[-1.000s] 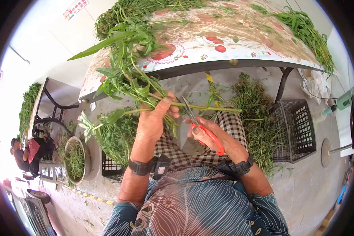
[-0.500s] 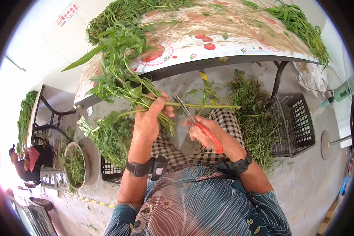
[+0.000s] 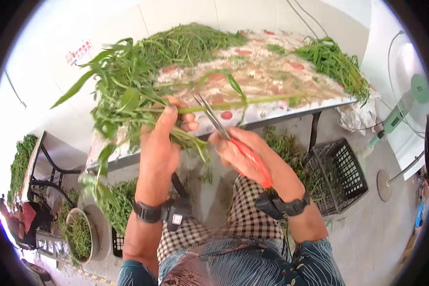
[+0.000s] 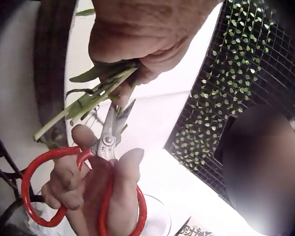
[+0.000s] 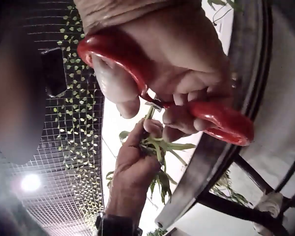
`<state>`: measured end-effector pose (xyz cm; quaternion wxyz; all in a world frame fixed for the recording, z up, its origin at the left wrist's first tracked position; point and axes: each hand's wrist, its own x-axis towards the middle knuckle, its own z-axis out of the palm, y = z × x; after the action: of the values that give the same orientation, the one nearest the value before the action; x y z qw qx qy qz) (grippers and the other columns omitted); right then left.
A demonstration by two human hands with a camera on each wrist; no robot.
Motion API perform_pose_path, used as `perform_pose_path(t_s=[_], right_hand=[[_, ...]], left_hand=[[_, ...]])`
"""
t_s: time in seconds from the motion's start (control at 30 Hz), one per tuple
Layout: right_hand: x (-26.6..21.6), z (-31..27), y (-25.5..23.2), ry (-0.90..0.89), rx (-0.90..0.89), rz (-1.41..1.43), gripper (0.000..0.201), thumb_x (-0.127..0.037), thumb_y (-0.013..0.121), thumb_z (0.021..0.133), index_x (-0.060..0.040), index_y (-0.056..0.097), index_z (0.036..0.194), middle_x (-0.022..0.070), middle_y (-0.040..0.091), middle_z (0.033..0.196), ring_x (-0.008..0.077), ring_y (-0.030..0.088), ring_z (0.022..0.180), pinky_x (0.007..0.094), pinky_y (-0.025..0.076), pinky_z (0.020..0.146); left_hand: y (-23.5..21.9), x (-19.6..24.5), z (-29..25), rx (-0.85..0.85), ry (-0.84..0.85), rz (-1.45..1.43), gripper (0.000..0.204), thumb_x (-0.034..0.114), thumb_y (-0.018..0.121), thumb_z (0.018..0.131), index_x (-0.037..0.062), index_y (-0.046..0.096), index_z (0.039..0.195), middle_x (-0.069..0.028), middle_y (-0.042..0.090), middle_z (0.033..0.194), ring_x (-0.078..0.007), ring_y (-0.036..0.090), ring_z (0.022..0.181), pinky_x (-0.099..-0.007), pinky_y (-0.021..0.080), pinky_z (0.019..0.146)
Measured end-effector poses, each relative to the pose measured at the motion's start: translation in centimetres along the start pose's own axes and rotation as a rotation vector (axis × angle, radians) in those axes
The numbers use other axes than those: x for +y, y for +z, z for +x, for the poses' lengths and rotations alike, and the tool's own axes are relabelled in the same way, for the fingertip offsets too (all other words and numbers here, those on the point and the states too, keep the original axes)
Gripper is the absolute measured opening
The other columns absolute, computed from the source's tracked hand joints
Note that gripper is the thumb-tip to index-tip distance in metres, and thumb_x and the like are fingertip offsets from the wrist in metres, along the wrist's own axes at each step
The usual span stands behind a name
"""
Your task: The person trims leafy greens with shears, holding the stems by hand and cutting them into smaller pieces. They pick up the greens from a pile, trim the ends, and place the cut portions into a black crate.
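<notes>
My left hand [image 3: 161, 136] grips a bunch of leafy green stems [image 3: 124, 93], leaves to the left and cut ends hanging by the fingers. One long stem [image 3: 267, 100] runs out rightward past the hand. In my right hand [image 3: 245, 148] is a pair of scissors with red handles [image 3: 251, 164], thumb and fingers through the loops. Their blades [image 3: 209, 113] are slightly parted and overlap the long stem just right of my left fingers. In the left wrist view, the scissors [image 4: 107, 140] point up at the left hand [image 4: 147, 39], close below the stem ends [image 4: 83, 103].
Ahead is a table [image 3: 271, 112] with a fruit-print cover, bearing a large heap of greens [image 3: 186, 45] and a smaller bundle [image 3: 333, 66]. Black crates [image 3: 343, 171] and plant piles lie on the floor. A fan [image 3: 405, 90] stands right. Another person [image 3: 26, 219] sits far left near a bucket [image 3: 93, 233].
Both hands have risen, with the bunch and scissors now in front of the table edge. The head view has tipped upward. The blades now cross the long stem.
</notes>
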<state>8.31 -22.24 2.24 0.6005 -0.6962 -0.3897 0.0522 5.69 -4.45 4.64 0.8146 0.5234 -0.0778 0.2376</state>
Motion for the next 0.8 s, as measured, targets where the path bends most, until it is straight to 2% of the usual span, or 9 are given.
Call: perform_pose_path(t_s=[0.07, 0.17, 0.27, 0.47, 0.57, 0.6, 0.67, 0.73, 0.8], right_hand=[[0.3, 2.8, -1.1, 0.037, -0.044, -0.015, 0.049, -0.049, 0.045, 0.089, -0.0009, 0.053, 0.098, 0.0039, 0.052, 0.059, 0.0106, 0.051, 0.054, 0.025, 0.041, 0.049], [2.8, 5.2, -1.5, 0.158, -0.148, 0.073, 0.054, -0.054, 0.042, 0.088, -0.0009, 0.052, 0.09, 0.0046, 0.052, 0.055, 0.0102, 0.05, 0.048, 0.0247, 0.039, 0.044], [3.0, 5.7, -1.1, 0.168, -0.129, 0.043, 0.054, -0.055, 0.043, 0.088, -0.0015, 0.051, 0.085, 0.0042, 0.05, 0.052, 0.0094, 0.048, 0.046, 0.0243, 0.038, 0.041], [0.0, 3.9, -1.7, 0.346, -0.32, -0.016, 0.045, -0.044, 0.045, 0.09, -0.0006, 0.055, 0.089, 0.0038, 0.054, 0.06, 0.0088, 0.051, 0.052, 0.0231, 0.04, 0.046], [2.7, 1.9, -2.3, 0.399, -0.48, 0.215, 0.025, -0.026, 0.048, 0.088, -0.0028, 0.056, 0.082, 0.0041, 0.056, 0.063, 0.0085, 0.05, 0.051, 0.0217, 0.039, 0.047], [2.6, 1.7, -3.1, 0.348, -0.389, 0.143, 0.022, -0.023, 0.048, 0.088, -0.0027, 0.056, 0.085, 0.0035, 0.056, 0.064, 0.0086, 0.05, 0.052, 0.0225, 0.04, 0.048], [2.0, 1.2, -4.9, 0.246, -0.219, 0.003, 0.018, -0.018, 0.047, 0.088, -0.0026, 0.056, 0.09, 0.0023, 0.056, 0.067, 0.009, 0.051, 0.055, 0.024, 0.04, 0.05], [0.4, 2.1, -7.6, 0.324, 0.114, 0.012, 0.016, -0.013, 0.051, 0.085, -0.0007, 0.055, 0.094, 0.0035, 0.057, 0.069, 0.011, 0.053, 0.06, 0.0276, 0.042, 0.054], [0.2, 3.5, -9.6, 0.138, 0.336, -0.514, 0.017, -0.012, 0.053, 0.083, -0.0008, 0.054, 0.096, 0.0092, 0.059, 0.069, 0.0194, 0.057, 0.063, 0.0332, 0.044, 0.057]], left_hand=[[-0.7, -0.7, 3.1, 0.018, -0.026, -0.025, 0.018, 0.015, 0.054, 0.089, 0.0015, 0.054, 0.101, -0.0094, 0.057, 0.088, -0.0166, 0.057, 0.07, -0.0279, 0.051, 0.063], [-2.8, -2.6, 5.7, 0.072, -0.12, 0.004, 0.019, 0.016, 0.054, 0.089, 0.0014, 0.054, 0.101, -0.0082, 0.057, 0.081, -0.0179, 0.056, 0.068, -0.0283, 0.051, 0.062], [-4.4, -3.4, 6.6, 0.037, -0.205, -0.053, 0.019, 0.016, 0.055, 0.089, 0.0013, 0.054, 0.1, -0.0079, 0.057, 0.078, -0.0189, 0.056, 0.067, -0.0289, 0.05, 0.061], [-4.9, -1.9, 6.4, 0.151, -0.273, -0.163, 0.017, 0.006, 0.048, 0.084, 0.0005, 0.053, 0.1, -0.0096, 0.054, 0.075, -0.0202, 0.054, 0.066, -0.032, 0.048, 0.06], [-6.9, -1.4, 6.4, 0.158, -0.305, -0.2, 0.02, 0.0, 0.042, 0.08, 0.0008, 0.054, 0.096, -0.0089, 0.053, 0.072, -0.0209, 0.052, 0.061, -0.0339, 0.049, 0.056], [-8.0, -1.3, 6.5, 0.148, -0.331, -0.191, 0.021, -0.002, 0.04, 0.078, 0.0011, 0.054, 0.094, -0.0086, 0.053, 0.07, -0.0213, 0.052, 0.058, -0.0347, 0.049, 0.055], [-8.5, -1.1, 6.2, 0.107, -0.28, -0.26, 0.016, 0.008, 0.043, 0.086, 0.0014, 0.052, 0.098, -0.0072, 0.055, 0.076, -0.0173, 0.047, 0.055, -0.0326, 0.045, 0.051], [-7.9, -0.2, 5.6, 0.075, -0.258, -0.335, 0.018, 0.014, 0.044, 0.09, 0.0006, 0.05, 0.1, -0.0066, 0.055, 0.078, -0.0158, 0.045, 0.055, -0.0312, 0.043, 0.05], [-7.4, -0.6, 5.7, 0.146, -0.226, -0.302, 0.023, 0.021, 0.044, 0.093, 0.0003, 0.049, 0.1, -0.0067, 0.055, 0.08, -0.0139, 0.044, 0.055, -0.0296, 0.042, 0.049]])
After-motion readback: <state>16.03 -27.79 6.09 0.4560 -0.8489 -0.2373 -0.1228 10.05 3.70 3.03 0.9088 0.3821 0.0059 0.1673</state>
